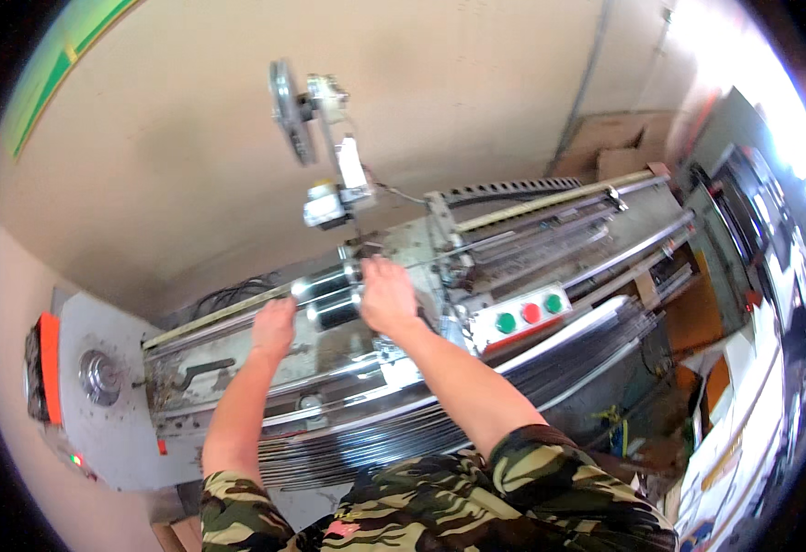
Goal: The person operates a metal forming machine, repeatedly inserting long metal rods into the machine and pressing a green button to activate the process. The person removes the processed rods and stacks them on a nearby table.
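Observation:
Two dark cylindrical rollers (334, 296) with shiny ends lie side by side on the long metal machine (550, 253). At their left end is my left hand (276, 327), its fingers curled closed. My right hand (387, 296) reaches over the machine at the rollers' right end, fingers bent and pressed together. Blur hides what either hand grips. A thin rod (476, 246) runs rightward from near my right hand. Beside my right forearm, a white control box (522, 317) carries two green buttons and a red one.
A bundle of thin dark rods (329, 453) lies along the machine's near side. Above the rollers stands a post with a wheel (291, 112). A grey end housing (113, 432) with a round chuck (101, 375) is at left. A dark lever (208, 370) rests on the bed.

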Tool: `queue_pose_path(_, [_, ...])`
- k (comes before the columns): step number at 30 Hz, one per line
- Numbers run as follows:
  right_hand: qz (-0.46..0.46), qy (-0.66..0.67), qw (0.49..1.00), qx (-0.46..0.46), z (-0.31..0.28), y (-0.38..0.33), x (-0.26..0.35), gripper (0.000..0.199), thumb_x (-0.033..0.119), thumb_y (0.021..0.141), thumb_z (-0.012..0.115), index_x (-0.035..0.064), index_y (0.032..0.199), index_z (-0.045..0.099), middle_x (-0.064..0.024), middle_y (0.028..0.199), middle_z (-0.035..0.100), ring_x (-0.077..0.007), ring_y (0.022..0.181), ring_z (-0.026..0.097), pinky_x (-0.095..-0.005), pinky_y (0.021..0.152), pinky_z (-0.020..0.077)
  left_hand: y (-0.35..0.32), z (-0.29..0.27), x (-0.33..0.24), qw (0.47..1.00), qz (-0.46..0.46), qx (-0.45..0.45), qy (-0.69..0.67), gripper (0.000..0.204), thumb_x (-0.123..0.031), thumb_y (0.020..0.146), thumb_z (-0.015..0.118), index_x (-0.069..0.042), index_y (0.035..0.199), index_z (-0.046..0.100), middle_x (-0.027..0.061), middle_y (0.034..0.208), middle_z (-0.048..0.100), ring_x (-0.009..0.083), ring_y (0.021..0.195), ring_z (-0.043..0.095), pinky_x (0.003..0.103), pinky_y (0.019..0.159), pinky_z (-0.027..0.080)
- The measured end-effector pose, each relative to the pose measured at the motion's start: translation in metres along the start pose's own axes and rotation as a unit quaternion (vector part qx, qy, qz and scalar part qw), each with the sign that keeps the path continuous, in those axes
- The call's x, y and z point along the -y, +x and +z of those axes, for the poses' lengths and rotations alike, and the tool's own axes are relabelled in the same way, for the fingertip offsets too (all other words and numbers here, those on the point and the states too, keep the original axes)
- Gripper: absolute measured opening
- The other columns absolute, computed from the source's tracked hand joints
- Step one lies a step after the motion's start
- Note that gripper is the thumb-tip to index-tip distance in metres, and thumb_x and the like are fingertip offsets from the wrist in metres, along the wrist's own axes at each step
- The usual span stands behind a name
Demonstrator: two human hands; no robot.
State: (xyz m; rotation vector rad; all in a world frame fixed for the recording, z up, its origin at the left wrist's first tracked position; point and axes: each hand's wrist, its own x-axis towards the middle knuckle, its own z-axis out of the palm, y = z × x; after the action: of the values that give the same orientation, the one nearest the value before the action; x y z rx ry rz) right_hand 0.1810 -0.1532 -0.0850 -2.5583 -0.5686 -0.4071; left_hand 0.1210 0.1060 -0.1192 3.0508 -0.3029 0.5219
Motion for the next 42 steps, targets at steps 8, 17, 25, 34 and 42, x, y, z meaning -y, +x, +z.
queue_pose_path(8, [0.01, 0.03, 0.999, -0.004, -0.005, -0.001, -0.003, 0.046, 0.007, 0.086, 0.051, -0.0014, 0.131, 0.052, -0.0242, 0.14, 0.052, -0.0363, 0.131, 0.048, -0.0457, 0.114, 0.0321, 0.008, 0.011, -0.005, 0.996, 0.031, -0.078, 0.004, 0.006, -0.001, 0.081, 0.058, -0.003, 0.087, 0.057, 0.0166, 0.077, 0.061, 0.0371, 0.079, 0.061, 0.048, 0.068, 0.05])
queue_pose_path(17, [0.022, 0.027, 0.999, 0.033, -0.011, 0.001, 0.0, 0.045, 0.009, 0.088, 0.052, -0.0027, 0.132, 0.05, -0.0252, 0.142, 0.049, -0.0347, 0.135, 0.044, -0.044, 0.115, 0.0298, 0.007, 0.0, -0.01, 0.999, 0.005, -0.026, 0.029, 0.011, -0.001, 0.081, 0.055, -0.003, 0.092, 0.058, 0.016, 0.082, 0.063, 0.0362, 0.083, 0.061, 0.048, 0.073, 0.05])
queue_pose_path(25, [0.013, 0.058, 0.998, 0.022, -0.012, 0.001, -0.001, 0.05, 0.01, 0.086, 0.054, -0.0004, 0.135, 0.05, -0.0241, 0.143, 0.048, -0.0356, 0.135, 0.043, -0.0451, 0.115, 0.0292, 0.009, 0.0, -0.015, 0.999, -0.012, -0.014, 0.04, 0.009, -0.005, 0.083, 0.057, -0.006, 0.092, 0.059, 0.0134, 0.082, 0.064, 0.0331, 0.084, 0.06, 0.046, 0.073, 0.05])
queue_pose_path(34, [-0.007, 0.056, 0.998, 0.016, -0.002, 0.0, -0.005, 0.047, 0.01, 0.088, 0.05, 0.0019, 0.134, 0.051, -0.0229, 0.141, 0.05, -0.0353, 0.134, 0.045, -0.0466, 0.114, 0.0305, 0.005, 0.002, -0.015, 0.996, -0.037, 0.033, 0.072, 0.012, -0.009, 0.087, 0.055, -0.007, 0.097, 0.061, 0.0096, 0.092, 0.066, 0.0293, 0.093, 0.062, 0.043, 0.079, 0.051])
queue_pose_path(42, [-0.008, 0.049, 0.999, 0.008, 0.001, -0.001, -0.009, 0.043, 0.012, 0.091, 0.049, 0.0023, 0.133, 0.052, -0.0207, 0.141, 0.052, -0.0355, 0.131, 0.047, -0.0474, 0.111, 0.0331, 0.007, -0.002, -0.025, 0.995, -0.066, 0.057, 0.047, 0.018, -0.01, 0.088, 0.054, -0.005, 0.104, 0.061, 0.0096, 0.094, 0.066, 0.0283, 0.097, 0.062, 0.041, 0.085, 0.051])
